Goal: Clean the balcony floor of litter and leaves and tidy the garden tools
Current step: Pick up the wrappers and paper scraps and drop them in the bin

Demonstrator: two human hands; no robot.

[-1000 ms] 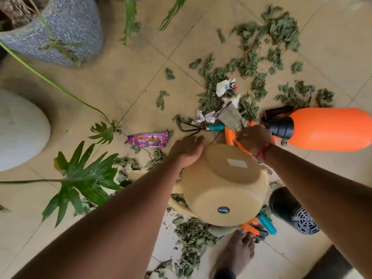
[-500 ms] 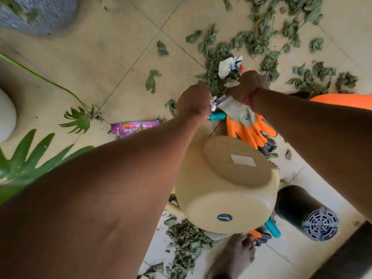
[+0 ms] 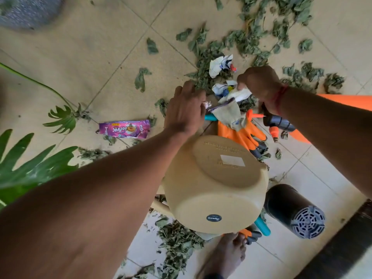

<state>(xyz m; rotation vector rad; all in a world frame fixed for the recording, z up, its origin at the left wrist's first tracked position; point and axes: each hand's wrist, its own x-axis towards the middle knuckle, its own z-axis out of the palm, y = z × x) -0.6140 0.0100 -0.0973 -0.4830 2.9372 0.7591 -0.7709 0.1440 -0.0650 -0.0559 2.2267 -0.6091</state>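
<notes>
My left hand [image 3: 185,109] reaches over the litter pile, palm down, and a small crumpled scrap [image 3: 206,103] shows at its fingertips. My right hand [image 3: 259,85] is closed on a crumpled white paper [image 3: 238,95]. Another crumpled paper [image 3: 219,64] lies just beyond, among dry leaves [image 3: 247,41]. A purple snack wrapper [image 3: 124,128] lies flat to the left. Orange gloves [image 3: 243,134] and a grey cloth glove [image 3: 229,112] lie under my hands. A teal tool handle [image 3: 210,117] pokes out beside my left fingers.
A beige pot [image 3: 215,184] lies bottom-up near my bare foot [image 3: 227,254]. An orange sprayer [image 3: 342,101] with a black nozzle [image 3: 279,121] is at right, with a black cylinder [image 3: 293,210] below it. Green plant leaves [image 3: 30,168] and a grey planter [image 3: 26,11] are at left.
Both hands moved from the pot's far edge out to the litter pile. My right hand closed on the white paper, and my left hand went from a fist to a flatter reach.
</notes>
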